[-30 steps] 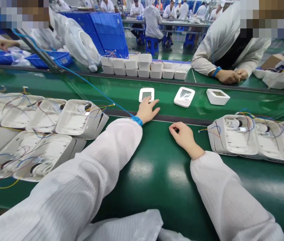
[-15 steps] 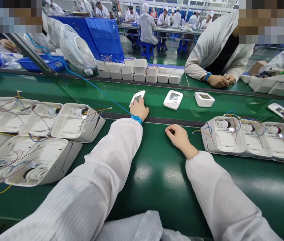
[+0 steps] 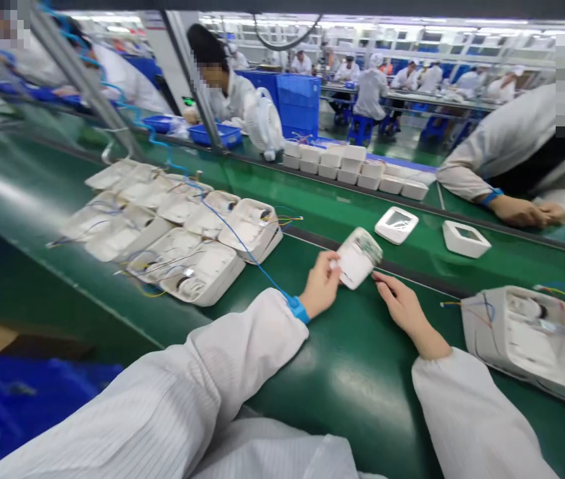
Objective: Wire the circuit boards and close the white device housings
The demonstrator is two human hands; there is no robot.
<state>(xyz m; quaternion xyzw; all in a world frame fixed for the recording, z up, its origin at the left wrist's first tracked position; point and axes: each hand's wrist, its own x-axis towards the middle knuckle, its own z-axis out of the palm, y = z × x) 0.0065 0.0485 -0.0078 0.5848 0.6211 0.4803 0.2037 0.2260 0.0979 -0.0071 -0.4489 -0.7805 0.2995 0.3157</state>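
White panel (image 3: pixel 357 261), just one, pinched at its left edge by your left grip (image 3: pixel 320 285), tilted above the green tabletop (image 3: pixel 342 372). Rounded corners, a pale inner face towards you, and green circuitry along the upper right, slightly blurred. Your right grip (image 3: pixel 405 309) is right by the lower right corner; whether it's closed on anything, can't tell. Beyond, two display units (image 3: pixel 397 225) lie near each other. At your right, at least two open casings (image 3: pixel 532 326); at your left, a bigger cluster (image 3: pixel 207 266), wires and white cylindrical parts inside. Farther back, two blue baskets (image 3: pixel 215 135), contents unclear.
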